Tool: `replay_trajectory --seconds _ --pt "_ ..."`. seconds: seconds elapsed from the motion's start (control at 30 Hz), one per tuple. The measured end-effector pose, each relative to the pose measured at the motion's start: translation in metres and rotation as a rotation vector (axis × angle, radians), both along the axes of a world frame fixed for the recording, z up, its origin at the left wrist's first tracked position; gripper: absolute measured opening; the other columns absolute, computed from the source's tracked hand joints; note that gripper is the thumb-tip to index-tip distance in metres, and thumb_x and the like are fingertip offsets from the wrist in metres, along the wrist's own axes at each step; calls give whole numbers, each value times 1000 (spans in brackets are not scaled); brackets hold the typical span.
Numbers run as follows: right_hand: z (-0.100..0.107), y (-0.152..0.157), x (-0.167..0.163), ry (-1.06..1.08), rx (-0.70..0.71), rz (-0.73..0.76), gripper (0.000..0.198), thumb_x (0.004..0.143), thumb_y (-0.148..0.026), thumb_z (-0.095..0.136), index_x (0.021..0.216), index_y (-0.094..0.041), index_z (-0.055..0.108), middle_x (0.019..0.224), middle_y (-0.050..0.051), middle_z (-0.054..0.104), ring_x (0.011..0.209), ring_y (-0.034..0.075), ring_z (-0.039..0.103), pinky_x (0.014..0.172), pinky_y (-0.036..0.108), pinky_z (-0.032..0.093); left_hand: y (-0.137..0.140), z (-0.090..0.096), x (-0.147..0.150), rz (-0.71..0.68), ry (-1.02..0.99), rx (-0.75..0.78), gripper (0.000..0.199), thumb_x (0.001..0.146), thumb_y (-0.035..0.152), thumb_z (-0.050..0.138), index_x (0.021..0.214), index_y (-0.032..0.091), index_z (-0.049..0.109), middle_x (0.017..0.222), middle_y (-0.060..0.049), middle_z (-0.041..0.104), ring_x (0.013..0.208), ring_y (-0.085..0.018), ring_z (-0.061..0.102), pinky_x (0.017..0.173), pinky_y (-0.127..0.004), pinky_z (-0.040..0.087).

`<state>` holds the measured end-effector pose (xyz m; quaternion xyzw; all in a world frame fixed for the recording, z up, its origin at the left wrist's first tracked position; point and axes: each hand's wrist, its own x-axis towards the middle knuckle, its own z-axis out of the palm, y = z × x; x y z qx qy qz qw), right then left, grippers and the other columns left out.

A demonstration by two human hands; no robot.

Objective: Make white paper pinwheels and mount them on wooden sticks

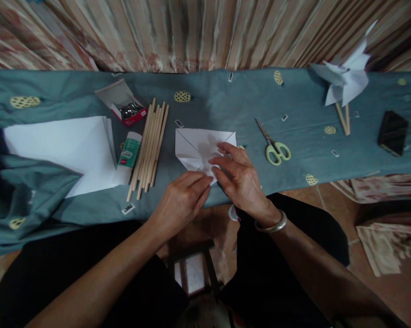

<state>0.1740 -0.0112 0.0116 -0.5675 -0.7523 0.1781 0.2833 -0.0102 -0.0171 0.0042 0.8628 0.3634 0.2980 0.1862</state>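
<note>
A white sheet of paper (pixel 205 143) with dark lines running in from its far corners lies in front of me, its near edge bent up. My left hand (pixel 185 198) is closed at that near edge, fingertips pinching the paper. My right hand (pixel 237 177), with a bangle at the wrist, reaches over the right side of the sheet. Its fingers are spread and bent, the tips touching or just above the paper. To the right lie scissors (pixel 276 152) with light green handles, blades slightly apart. The part of the sheet beneath my fingers is hidden.
Left of the sheet are several wooden sticks (pixel 149 150), a green-and-white glue stick (pixel 129 152), an open box of metal pins (pixel 130 110) and white paper (pixel 62 150). Paper pinwheels (pixel 345 79) on sticks and a dark box-like object (pixel 392 133) lie right on the green cloth (pixel 219 102).
</note>
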Motion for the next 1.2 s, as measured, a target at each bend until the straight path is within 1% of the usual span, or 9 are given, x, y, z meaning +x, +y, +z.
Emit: replay_trajectory --seconds 0.17,0.47,0.57,0.73,0.83,0.93,1.0,1.1,1.2 --pt "-2 -2 -1 -32 32 64 30 93 -21 46 113 -24 69 140 8 51 127 26 50 107 47 44 0 1 1 -7 4 9 20 92 15 53 107 10 65 97 -10 70 89 -19 68 81 -32 58" --pt "-4 -9 -6 -82 -30 94 46 86 -11 47 125 -33 60 147 3 47 140 30 38 113 55 35 0 2 0 -4 2 -4 20 93 15 51 107 12 65 96 -9 70 89 -18 67 80 -32 58" --pt "-7 -11 -8 -98 -21 99 46 87 -13 46 126 -33 58 147 3 46 139 31 38 112 56 34 0 2 1 -1 -7 -14 19 93 17 51 105 14 65 95 -8 70 88 -18 67 80 -32 58" --pt "-13 -11 -12 -95 1 93 40 90 -18 44 125 -30 58 146 6 49 138 31 40 111 56 36 0 1 1 1 20 10 16 91 20 55 100 12 66 94 -9 69 87 -19 67 78 -31 57" --pt "-10 -10 -10 -87 1 97 39 89 -18 45 122 -32 60 145 5 51 137 29 42 111 54 37 1 -1 1 1 33 19 16 92 20 55 102 15 66 94 -8 69 87 -19 67 78 -32 58" --pt "-2 -1 -1 -46 15 122 42 88 -14 41 122 -27 61 145 6 50 136 25 44 112 50 38 1 -2 1 3 28 30 17 91 19 55 105 15 65 95 -7 69 87 -18 68 79 -32 58" --pt "3 10 7 -14 36 87 46 87 -12 39 126 -23 60 145 7 50 135 23 46 112 49 38 2 -3 0 5 27 47 18 91 19 56 106 15 65 96 -8 69 88 -19 68 79 -32 58" --pt "3 32 17 -49 67 -45 46 90 -16 40 134 -18 55 147 11 48 139 27 40 113 53 35 2 -4 0 -3 34 67 19 91 19 57 107 13 65 97 -9 70 89 -19 68 80 -32 58" --pt "-2 52 23 -105 54 -83 41 92 -26 45 129 -15 59 139 15 56 134 31 46 110 56 36 3 -2 -1 -9 53 66 21 91 20 55 108 13 66 99 -10 70 90 -19 68 82 -33 58"
